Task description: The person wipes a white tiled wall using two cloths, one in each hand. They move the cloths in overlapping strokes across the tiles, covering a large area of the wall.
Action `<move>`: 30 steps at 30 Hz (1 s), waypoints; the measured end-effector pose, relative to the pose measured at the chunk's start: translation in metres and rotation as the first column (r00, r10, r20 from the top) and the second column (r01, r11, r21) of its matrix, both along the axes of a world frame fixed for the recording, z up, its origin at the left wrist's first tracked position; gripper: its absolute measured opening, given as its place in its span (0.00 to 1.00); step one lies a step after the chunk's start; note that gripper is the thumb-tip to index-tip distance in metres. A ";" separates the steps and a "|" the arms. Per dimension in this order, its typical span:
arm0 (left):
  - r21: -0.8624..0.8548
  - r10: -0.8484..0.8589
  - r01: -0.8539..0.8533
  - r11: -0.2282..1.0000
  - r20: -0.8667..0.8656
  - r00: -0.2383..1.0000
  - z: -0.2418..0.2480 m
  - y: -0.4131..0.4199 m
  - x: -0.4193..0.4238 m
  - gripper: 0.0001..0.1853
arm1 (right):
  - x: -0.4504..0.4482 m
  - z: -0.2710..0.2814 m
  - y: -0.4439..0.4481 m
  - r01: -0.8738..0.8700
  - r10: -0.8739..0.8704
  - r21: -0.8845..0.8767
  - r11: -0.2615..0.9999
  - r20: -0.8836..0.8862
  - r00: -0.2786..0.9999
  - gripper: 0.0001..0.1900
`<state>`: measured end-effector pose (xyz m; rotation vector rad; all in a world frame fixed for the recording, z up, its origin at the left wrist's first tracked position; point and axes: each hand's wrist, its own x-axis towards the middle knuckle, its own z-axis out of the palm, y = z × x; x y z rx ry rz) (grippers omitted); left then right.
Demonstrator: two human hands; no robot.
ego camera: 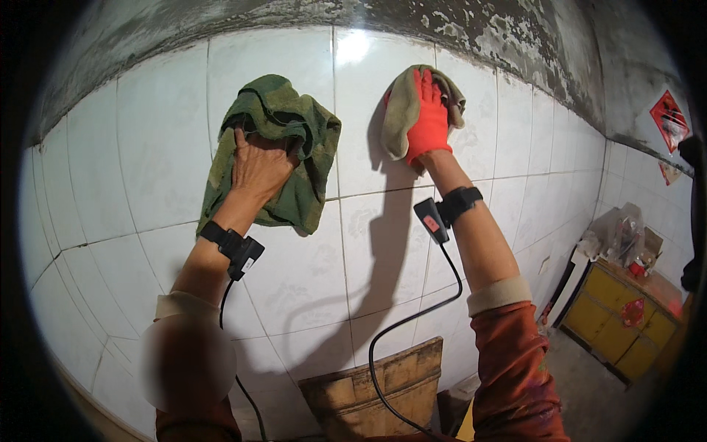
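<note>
My bare left hand has its fingers tucked into the folds of a green camouflage cloth, held against the white tiled wall. Higher up and to the right, my right hand wears a red glove. It presses a khaki cloth to the tiles, with the fingers lying over the fabric. My left fingertips are hidden by the cloth. Each wrist carries a black strapped device with a cable, the left device and the right device.
Blackened, peeling plaster runs above the tiles. A wooden board leans at the wall's foot. To the right stands a yellow-fronted cabinet with plastic bags on top. A red diamond-shaped decoration hangs on the side wall.
</note>
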<state>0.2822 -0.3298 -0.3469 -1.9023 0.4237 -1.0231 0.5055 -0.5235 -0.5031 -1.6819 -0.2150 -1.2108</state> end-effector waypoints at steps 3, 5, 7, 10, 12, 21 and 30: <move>0.024 -0.035 0.035 0.999 0.016 0.999 0.001 0.000 0.003 0.22 | 0.035 0.003 -0.024 0.083 -0.083 0.013 0.996 -0.004 0.997 0.44; 0.004 -0.019 0.019 1.000 0.000 1.000 0.003 -0.006 0.003 0.22 | 0.050 0.006 -0.037 0.039 -0.037 0.057 0.998 -0.034 0.999 0.47; -0.047 0.270 -0.274 0.961 -0.066 0.961 0.007 -0.015 0.003 0.22 | 0.049 0.007 -0.036 0.097 -0.087 0.149 0.984 -0.073 0.994 0.47; -0.052 0.321 -0.325 0.944 -0.068 0.945 0.009 -0.022 -0.001 0.22 | 0.015 0.002 -0.007 0.167 -0.123 0.334 0.928 -0.150 0.981 0.47; -0.059 0.195 -0.197 0.979 -0.046 0.980 0.007 -0.021 -0.002 0.21 | -0.021 -0.006 0.020 0.148 -0.086 0.303 0.942 -0.208 0.974 0.46; 0.186 0.044 0.006 0.983 -0.267 0.963 -0.056 0.025 0.000 0.25 | -0.142 -0.069 0.115 -0.033 0.041 0.084 0.996 -0.098 0.994 0.43; -0.175 -0.018 -0.062 0.983 -0.424 0.906 -0.080 0.019 0.020 0.28 | -0.063 -0.055 0.061 0.236 -0.257 0.281 0.930 0.041 0.965 0.35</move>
